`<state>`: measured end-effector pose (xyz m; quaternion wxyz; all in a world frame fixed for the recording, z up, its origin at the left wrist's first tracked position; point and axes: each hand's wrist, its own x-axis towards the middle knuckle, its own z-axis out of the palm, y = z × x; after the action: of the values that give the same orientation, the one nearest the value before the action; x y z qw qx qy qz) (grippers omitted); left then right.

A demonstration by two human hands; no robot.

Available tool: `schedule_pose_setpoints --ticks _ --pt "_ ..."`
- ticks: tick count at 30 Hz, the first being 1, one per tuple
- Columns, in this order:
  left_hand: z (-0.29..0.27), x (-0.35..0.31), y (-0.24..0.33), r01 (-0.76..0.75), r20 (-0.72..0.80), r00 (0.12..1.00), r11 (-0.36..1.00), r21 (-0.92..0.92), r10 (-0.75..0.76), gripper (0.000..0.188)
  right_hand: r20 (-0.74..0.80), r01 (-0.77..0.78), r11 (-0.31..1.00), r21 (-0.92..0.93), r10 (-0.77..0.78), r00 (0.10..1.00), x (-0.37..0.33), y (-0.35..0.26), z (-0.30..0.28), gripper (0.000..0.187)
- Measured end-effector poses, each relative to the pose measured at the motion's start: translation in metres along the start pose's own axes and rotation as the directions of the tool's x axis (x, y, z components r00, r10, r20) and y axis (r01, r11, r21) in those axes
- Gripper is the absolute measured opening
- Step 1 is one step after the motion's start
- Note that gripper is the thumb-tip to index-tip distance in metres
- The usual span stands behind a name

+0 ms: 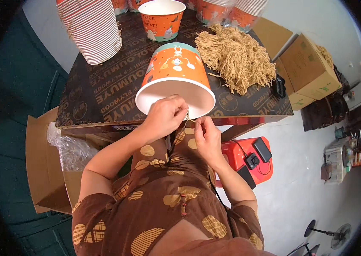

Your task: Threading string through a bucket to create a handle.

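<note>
An orange paper bucket [179, 64] with a teal base band and cartoon figures lies on its side on the dark table, its white mouth toward me. At the lower rim, my left hand [167, 112] pinches a tan cord [187, 116], its fingers partly inside the mouth. Just right of it, outside the rim, my right hand [208, 135] has thumb and fingertips closed on the cord's other part. Whether the cord passes through the bucket wall is too small to tell. A heap of tan cords [236, 59] lies to the right of the bucket.
Nested buckets [93, 32] lean at the back left, and one bucket [162, 21] stands upright behind. A black plastic item [279, 86] sits at the table's right edge. Below are an open carton [44, 170], a red stool [253, 164] with electronic devices, and a cardboard box [306, 64].
</note>
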<state>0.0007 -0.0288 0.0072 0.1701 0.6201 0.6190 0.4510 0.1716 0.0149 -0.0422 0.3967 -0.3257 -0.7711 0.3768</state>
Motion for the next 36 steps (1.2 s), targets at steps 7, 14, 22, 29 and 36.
schedule_pose_setpoints --ticks 7,14,22,29,36 --pt "0.004 0.002 0.001 0.266 0.153 0.963 0.865 -0.425 -0.221 0.006 0.026 -0.115 0.981 0.157 0.112 0.993 0.000 0.004 0.001 0.007" --pt "-0.001 0.008 0.001 0.348 0.323 0.923 0.817 -0.460 -0.211 0.003 0.029 -0.135 0.979 0.150 0.132 0.991 0.001 0.004 0.003 0.009" --pt "0.002 0.012 -0.006 0.143 0.276 0.957 0.976 -0.163 -0.094 0.010 0.010 -0.156 0.982 0.107 0.156 0.988 -0.004 0.005 0.001 0.010" --pt "0.000 0.011 0.010 0.238 0.321 0.926 0.968 -0.078 -0.201 0.007 0.177 -0.377 0.703 0.603 0.342 0.923 -0.013 0.000 0.007 0.013" --pt "0.002 0.011 0.009 0.107 0.306 0.945 0.993 0.043 -0.115 0.010 0.314 -0.492 0.440 0.751 0.417 0.853 -0.010 -0.005 0.002 0.015"
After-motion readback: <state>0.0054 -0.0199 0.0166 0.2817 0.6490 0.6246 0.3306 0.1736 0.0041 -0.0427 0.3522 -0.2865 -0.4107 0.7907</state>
